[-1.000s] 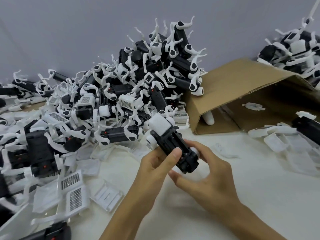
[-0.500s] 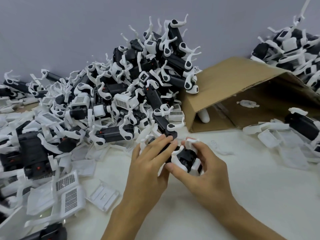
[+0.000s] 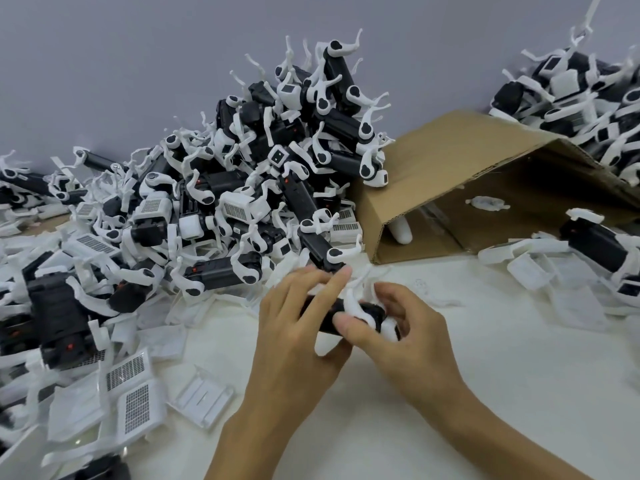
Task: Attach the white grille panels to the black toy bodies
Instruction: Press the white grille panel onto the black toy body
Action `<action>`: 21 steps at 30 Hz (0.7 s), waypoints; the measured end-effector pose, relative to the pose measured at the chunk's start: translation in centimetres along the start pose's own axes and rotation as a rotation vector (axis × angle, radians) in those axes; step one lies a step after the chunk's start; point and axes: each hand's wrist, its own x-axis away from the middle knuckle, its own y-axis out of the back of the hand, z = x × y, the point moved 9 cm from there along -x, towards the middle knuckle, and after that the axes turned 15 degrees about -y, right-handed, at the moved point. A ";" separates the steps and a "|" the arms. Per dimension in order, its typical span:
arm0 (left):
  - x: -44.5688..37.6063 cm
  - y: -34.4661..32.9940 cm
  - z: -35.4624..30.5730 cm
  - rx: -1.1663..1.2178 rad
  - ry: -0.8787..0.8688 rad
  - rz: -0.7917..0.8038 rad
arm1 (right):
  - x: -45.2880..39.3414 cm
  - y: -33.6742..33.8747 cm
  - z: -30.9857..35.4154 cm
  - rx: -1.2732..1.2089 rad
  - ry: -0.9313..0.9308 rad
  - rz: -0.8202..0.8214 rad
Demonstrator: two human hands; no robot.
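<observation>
Evidently light, stiff molded plastic w/ thin white legs that look snappable; best taken by the black toy body (image 3: pixel 330 311) itself, not the legs. Held low over the worktop (image 3: pixel 485 375), just in front of the big pile of toys (image 3: pixel 263 174). Left hand (image 3: pixel 298 327) wrapped round the body's near end, fingers laid over the top. Right hand (image 3: pixel 401 327) pinching the far end, thumb on the side, fingers curled behind. Spare white grille panels (image 3: pixel 130 386) well apart, lower left. Panel seated or not: cannot tell, hidden under fingers.

white table (image 3: pixel 485 375), toy heap (image 3: pixel 242 202), cardboard box (image 3: pixel 450 168)
</observation>
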 end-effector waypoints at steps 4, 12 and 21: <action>0.4 0.6 -0.2 0.046 -0.026 -0.120 | -0.9 0.8 -1.3 -0.307 -0.209 0.055; 3.0 0.6 5.2 0.984 0.752 -0.614 | -0.9 1.6 -0.2 -0.312 -0.051 -0.030; 3.7 -4.4 2.8 1.624 1.126 -0.525 | 3.4 -2.2 3.7 0.201 0.553 0.131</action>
